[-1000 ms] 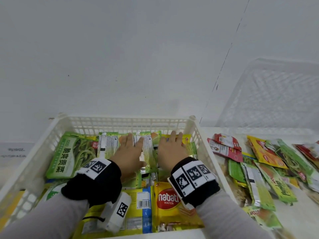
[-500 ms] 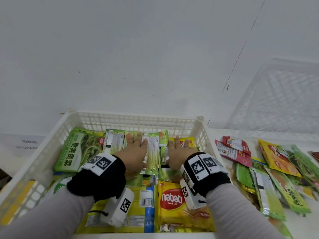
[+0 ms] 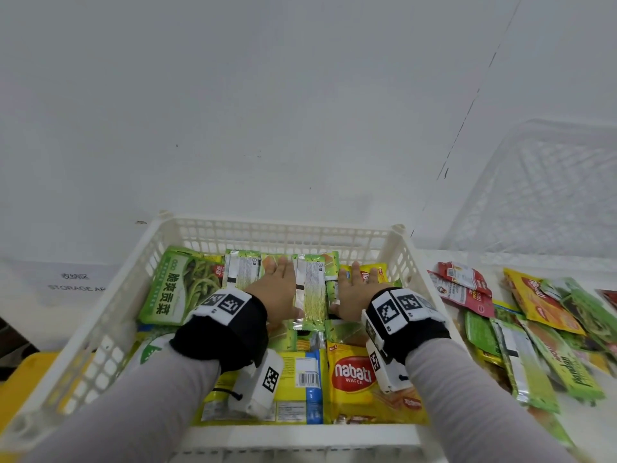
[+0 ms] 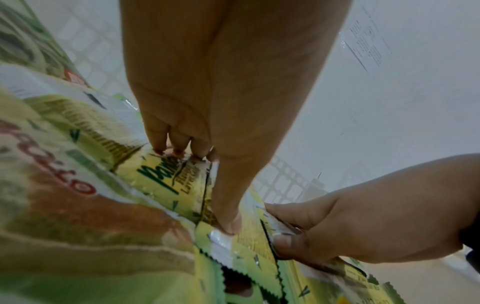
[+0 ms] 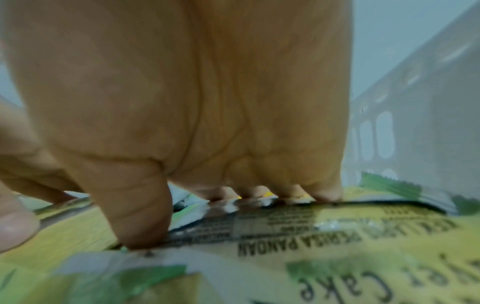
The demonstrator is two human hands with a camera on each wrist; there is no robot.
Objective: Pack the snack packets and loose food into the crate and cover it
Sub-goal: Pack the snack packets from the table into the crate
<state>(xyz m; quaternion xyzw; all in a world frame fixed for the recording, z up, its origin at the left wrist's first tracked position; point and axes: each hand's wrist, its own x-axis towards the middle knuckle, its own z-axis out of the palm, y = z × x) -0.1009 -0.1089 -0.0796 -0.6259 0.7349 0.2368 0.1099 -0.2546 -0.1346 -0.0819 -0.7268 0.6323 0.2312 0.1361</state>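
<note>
The white slatted crate (image 3: pixel 283 225) holds several snack packets. Both my hands lie flat at its far end. My left hand (image 3: pixel 277 289) presses with straight fingers on the green cake packets (image 3: pixel 309 292), its thumb on one packet's edge (image 4: pixel 228 226). My right hand (image 3: pixel 354 289) rests palm down beside it, fingers reaching onto a yellow packet (image 3: pixel 377 275). In the right wrist view its thumb and fingertips (image 5: pixel 324 195) press down on a green cake packet (image 5: pixel 311 236). A yellow Nabati wafer pack (image 3: pixel 354 379) lies near the front wall. A large green vegetable pack (image 3: pixel 177 289) sits at the left.
Several loose red, green and yellow packets (image 3: pixel 534 329) lie spread on the white table right of the crate. A second white mesh crate (image 3: pixel 551 195) leans against the wall behind them. A yellow object (image 3: pixel 23 379) sits at the left edge, near a storage label (image 3: pixel 76 285).
Both hands stay flat on the packets, drawn slightly back from the far wall. The head view has tilted up and a little left.
</note>
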